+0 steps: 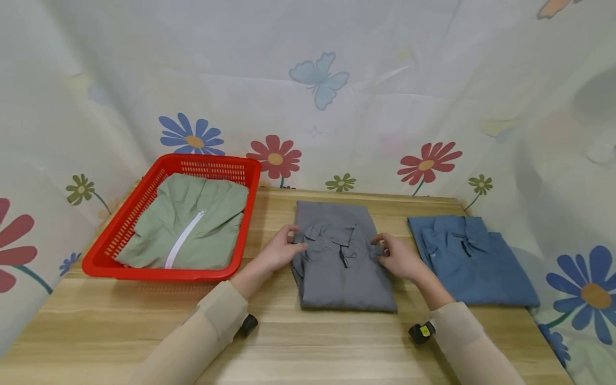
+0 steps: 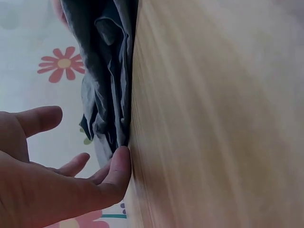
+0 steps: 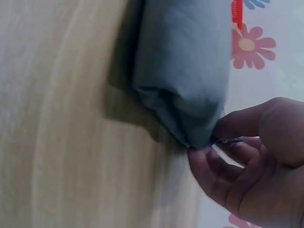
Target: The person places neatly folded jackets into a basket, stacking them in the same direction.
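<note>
A folded grey shirt (image 1: pixel 344 283) lies collar up on the wooden table, its lower layers showing past the upper fold at the back and left. At its left edge is my left hand (image 1: pixel 284 248), thumb apart from the fingers. The left wrist view has one fingertip (image 2: pixel 122 159) right at the bottom of the stacked layers, close to the tabletop. On the opposite side my right hand (image 1: pixel 397 258) pinches the shirt's edge. In the right wrist view, thumb and fingers meet at a corner of the grey cloth (image 3: pixel 190 61), which is bent there.
To the left stands a red plastic basket (image 1: pixel 166 274) holding a green zippered garment (image 1: pixel 197 219). A folded blue shirt (image 1: pixel 486 272) lies on the table (image 1: pixel 308 347) at the right. A flower-printed curtain (image 1: pixel 231 91) hangs behind and along both sides.
</note>
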The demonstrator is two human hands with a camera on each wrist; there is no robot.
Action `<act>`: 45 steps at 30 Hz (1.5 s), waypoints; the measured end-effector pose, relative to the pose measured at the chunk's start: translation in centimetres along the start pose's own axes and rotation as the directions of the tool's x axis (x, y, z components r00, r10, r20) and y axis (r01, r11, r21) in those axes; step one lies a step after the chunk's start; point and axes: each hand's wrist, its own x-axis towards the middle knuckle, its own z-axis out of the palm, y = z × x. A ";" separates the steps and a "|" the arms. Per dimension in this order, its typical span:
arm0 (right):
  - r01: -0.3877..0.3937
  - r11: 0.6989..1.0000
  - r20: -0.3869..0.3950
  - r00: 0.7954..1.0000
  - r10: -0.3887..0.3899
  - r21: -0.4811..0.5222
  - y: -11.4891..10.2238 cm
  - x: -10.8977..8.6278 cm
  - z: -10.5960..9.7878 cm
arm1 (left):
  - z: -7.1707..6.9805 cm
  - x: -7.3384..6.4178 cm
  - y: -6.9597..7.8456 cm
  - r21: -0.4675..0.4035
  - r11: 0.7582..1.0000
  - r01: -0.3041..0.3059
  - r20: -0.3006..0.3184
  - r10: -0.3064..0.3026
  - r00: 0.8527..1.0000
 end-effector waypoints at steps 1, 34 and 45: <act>-0.005 1.000 -0.009 1.000 0.005 0.005 0.0 0.1 0.1 | 0.0 0.1 0.1 0.011 1.000 -0.001 -0.005 0.001 1.000; -0.153 0.952 0.009 0.988 0.156 0.266 0.8 1.3 -0.4 | 1.0 1.9 0.4 -0.105 0.992 -0.064 -0.019 0.062 0.998; -0.188 0.909 0.052 0.982 0.182 0.372 1.1 1.5 -0.3 | 1.0 1.6 0.3 -0.029 0.995 -0.093 0.032 0.094 0.995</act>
